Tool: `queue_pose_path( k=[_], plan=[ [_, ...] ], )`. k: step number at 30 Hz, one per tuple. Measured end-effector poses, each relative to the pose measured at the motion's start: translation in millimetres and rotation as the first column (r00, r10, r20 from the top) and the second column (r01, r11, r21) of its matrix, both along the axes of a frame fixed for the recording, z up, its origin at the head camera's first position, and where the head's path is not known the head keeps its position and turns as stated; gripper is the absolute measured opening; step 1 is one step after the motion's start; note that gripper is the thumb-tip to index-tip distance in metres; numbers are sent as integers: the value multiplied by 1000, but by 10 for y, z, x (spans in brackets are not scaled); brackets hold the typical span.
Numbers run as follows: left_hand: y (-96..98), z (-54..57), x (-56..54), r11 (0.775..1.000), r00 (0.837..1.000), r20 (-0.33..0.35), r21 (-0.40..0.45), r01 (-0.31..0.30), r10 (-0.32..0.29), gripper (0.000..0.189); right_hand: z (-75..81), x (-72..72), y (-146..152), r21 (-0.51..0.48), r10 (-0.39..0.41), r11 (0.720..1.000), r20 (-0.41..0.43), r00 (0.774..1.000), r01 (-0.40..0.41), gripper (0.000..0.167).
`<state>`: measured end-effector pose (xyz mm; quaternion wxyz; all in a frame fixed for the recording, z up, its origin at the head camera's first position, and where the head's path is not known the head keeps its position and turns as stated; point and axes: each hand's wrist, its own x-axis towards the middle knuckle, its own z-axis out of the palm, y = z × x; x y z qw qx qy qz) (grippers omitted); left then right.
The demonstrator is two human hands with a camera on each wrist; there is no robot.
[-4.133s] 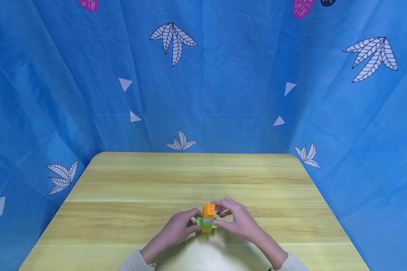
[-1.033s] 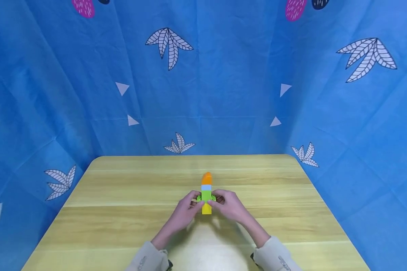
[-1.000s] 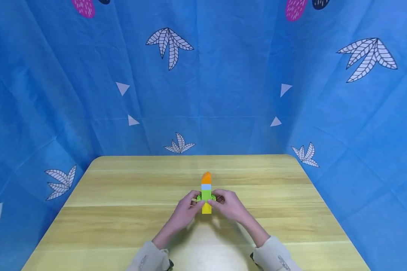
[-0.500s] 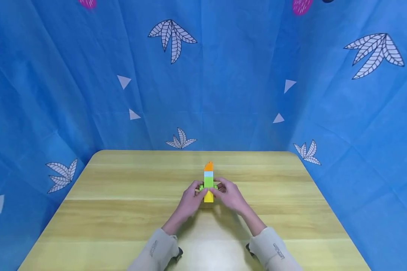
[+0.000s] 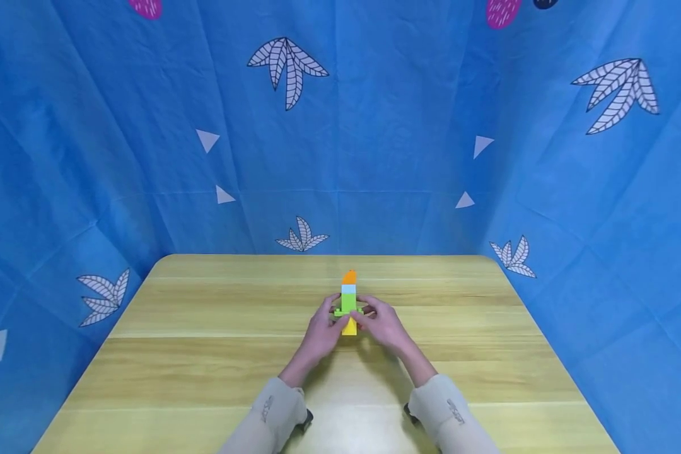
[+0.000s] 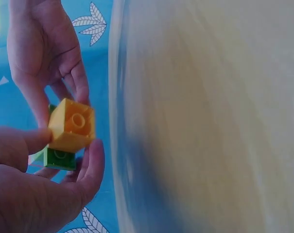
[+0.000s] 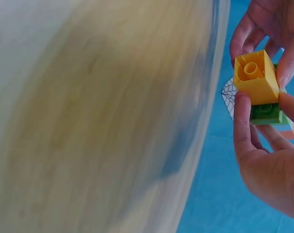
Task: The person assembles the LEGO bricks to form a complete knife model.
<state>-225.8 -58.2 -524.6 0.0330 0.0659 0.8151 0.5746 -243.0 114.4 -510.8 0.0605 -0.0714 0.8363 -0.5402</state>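
Both hands hold a stack of toy building bricks at the middle of the head view. It has a yellow brick at the bottom, a green plate jutting out at both sides, then green, a light blue piece and a curved orange brick on top. The left hand grips it from the left, the right hand from the right, thumbs on the near side. The yellow brick's hollow underside shows in both wrist views, so the stack is off the table.
The wooden table spreads under the hands, their shadows falling on it. A blue patterned cloth hangs behind and at both sides. Pale sleeves cover the forearms.
Since the oldest frame, the right hand has shifted down from beside the orange brick, and the stack has moved up and away from the body. Lately it moves only slightly farther off.
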Motion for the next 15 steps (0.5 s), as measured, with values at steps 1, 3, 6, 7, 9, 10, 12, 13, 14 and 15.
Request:
queue_pose_path(
  k=[1,3,6,7,9,10,12,13,14,15],
  plan=[
    [-2,-1,-4,1000,1000,-5,-5,-10,10,58,-7,-10,-10,-5,1,1000,7,1000,-1,49],
    [-6,-7,-11,1000,999,-25,-17,-26,25,57,-24,-31,-28,-12,6,1000,19,1000,-6,49],
    [-8,-27,-19,998,998,-36,-44,-45,44,57,-40,-57,-48,-19,-4,1000,51,999,5,48],
    [-9,-36,-23,998,998,-37,-49,-47,45,57,-47,-65,-52,-19,-8,1000,60,998,10,48],
    [-12,-56,-32,997,998,-32,-54,-49,47,58,-67,-86,-59,-19,-13,1000,73,997,15,47],
    [-14,-67,-36,997,998,-29,-59,-51,49,58,-76,-95,-63,-21,-17,1000,82,996,18,46],
    [-18,-80,-48,996,998,-18,-64,-55,54,58,-95,-116,-69,-17,-10,1000,81,997,12,46],
    [-21,-84,-54,996,998,-13,-65,-58,57,58,-101,-123,-72,-15,-8,1000,83,997,10,46],
    [-23,-86,-60,996,998,-9,-69,-60,59,58,-106,-130,-76,-12,-6,1000,80,997,7,46],
    [-26,-86,-65,995,998,-6,-76,-62,62,58,-109,-135,-79,-11,-3,1000,80,997,4,46]
  ],
)
